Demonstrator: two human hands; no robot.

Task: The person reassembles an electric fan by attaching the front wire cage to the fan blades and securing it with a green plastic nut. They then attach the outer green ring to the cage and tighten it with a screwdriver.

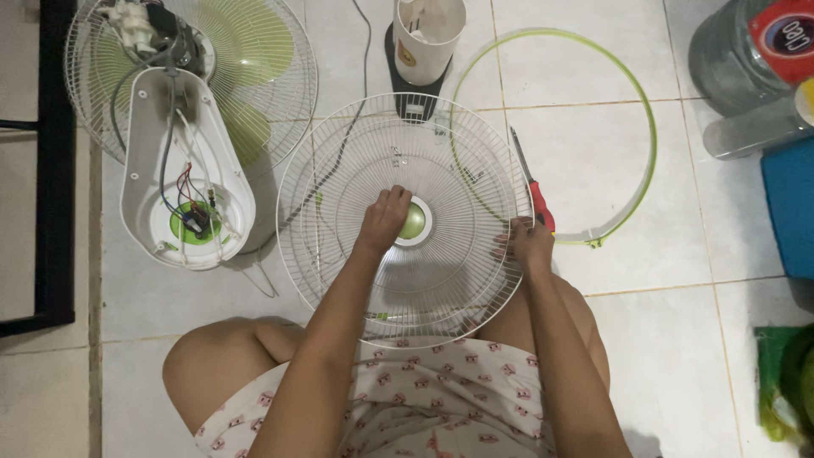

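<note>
Your patterned shorts and bare knees fill the bottom of the view, and just beyond them the white wire fan guard lies flat on the tiled floor, its near rim over your lap. Your left hand rests on the guard just left of its green centre cap, fingers curled down onto the wires. Your right hand grips the guard's right rim, fingers closed around the outer wire.

Touching the guard's right edge, a red-handled screwdriver lies with its shaft pointing away from you. Further right of the guard, a green rim ring lies on the floor, part of it running under the guard's wires. Beyond the guard's far rim stands a white cup-shaped housing on a dark base, and a dark cord runs from there under the guard.

Left of the guard, the opened white fan body shows coloured wiring, with the green-bladed rear guard behind it, touching your guard's left side. Far right of the guard sit a large water bottle and a blue box.
</note>
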